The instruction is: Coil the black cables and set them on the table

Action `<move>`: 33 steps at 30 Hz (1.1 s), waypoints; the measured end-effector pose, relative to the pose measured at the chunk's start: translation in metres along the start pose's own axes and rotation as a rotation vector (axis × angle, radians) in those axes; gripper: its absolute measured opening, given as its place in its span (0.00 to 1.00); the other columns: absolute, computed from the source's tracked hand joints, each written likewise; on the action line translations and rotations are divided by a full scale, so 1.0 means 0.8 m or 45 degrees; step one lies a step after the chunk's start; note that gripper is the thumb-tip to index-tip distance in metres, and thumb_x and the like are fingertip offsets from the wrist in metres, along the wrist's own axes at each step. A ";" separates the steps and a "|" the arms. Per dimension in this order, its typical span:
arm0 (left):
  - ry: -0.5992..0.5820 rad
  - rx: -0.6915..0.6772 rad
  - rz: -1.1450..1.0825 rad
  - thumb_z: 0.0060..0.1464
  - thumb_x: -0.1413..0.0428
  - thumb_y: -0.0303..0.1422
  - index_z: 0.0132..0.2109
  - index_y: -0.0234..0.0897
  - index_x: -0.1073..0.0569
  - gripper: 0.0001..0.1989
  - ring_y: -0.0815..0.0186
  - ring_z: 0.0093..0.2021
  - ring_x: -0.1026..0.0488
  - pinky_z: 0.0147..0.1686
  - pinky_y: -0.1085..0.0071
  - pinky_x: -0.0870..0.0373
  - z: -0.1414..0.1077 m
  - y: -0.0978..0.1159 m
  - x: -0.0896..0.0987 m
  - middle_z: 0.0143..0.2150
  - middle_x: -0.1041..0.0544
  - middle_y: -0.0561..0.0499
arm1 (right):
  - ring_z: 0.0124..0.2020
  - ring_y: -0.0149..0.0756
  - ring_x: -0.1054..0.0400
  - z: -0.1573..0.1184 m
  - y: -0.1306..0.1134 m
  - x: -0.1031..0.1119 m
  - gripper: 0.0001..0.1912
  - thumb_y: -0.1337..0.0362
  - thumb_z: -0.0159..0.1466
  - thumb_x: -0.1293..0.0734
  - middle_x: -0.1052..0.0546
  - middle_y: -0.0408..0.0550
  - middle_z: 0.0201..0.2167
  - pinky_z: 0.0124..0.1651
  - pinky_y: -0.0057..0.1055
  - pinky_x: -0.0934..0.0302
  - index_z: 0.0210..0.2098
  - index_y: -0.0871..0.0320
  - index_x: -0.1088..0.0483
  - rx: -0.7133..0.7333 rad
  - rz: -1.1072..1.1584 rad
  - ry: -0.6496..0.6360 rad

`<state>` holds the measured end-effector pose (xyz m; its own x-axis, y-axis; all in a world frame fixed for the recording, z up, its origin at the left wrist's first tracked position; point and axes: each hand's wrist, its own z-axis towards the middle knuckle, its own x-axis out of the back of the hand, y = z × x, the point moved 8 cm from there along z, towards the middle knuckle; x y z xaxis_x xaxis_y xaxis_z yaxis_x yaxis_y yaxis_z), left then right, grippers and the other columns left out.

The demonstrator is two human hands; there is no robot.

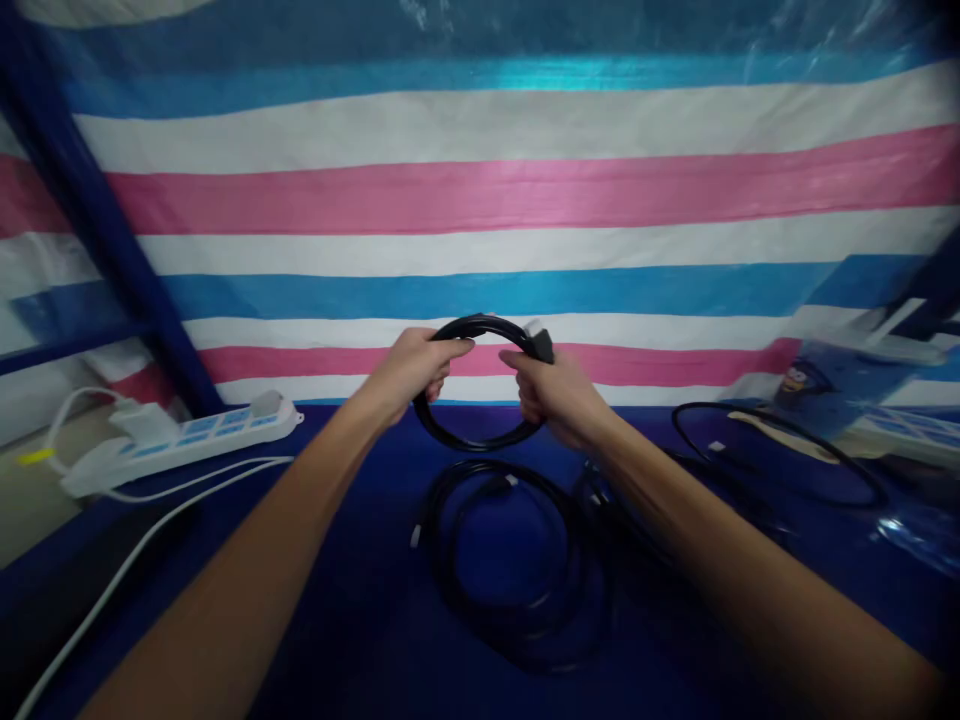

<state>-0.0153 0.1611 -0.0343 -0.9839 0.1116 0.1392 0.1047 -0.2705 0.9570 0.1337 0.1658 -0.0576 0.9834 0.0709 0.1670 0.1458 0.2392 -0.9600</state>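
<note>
A coiled black cable (pixel 480 443) is held up in a ring between my two hands, above the blue table. My left hand (pixel 417 370) is closed round the left side of the coil, thumb on top. My right hand (pixel 551 392) grips its right side, where a connector with a pale tip (pixel 538 340) sticks up by the thumb. Below the ring, a second, looser black cable coil (pixel 517 630) lies on the table, with two light metal-tipped plugs showing, one inside the loops and one at the left.
A white power strip (pixel 217 430) with a white plug and cords lies at the left. More black cables (pixel 780 410) and clear plastic (pixel 919 540) are at the right, near a blue container (pixel 810 385). A striped sheet (pixel 525 195) hangs behind the table (pixel 337 620).
</note>
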 end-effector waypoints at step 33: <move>-0.036 -0.170 1.447 0.52 0.50 0.34 0.52 0.39 0.29 0.20 0.60 0.57 0.36 0.59 0.67 0.47 -0.152 -0.081 0.130 0.56 0.30 0.49 | 0.41 0.38 0.33 -0.103 0.037 -0.148 0.16 0.64 0.65 0.46 0.25 0.54 0.41 0.41 0.31 0.44 0.41 0.61 0.29 0.459 -1.233 -0.279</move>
<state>-0.1421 0.0737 -0.1131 -0.3262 -0.2413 0.9140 0.9137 -0.3283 0.2395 0.0305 0.0846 -0.1245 0.4179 -0.1393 0.8978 0.7819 0.5584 -0.2773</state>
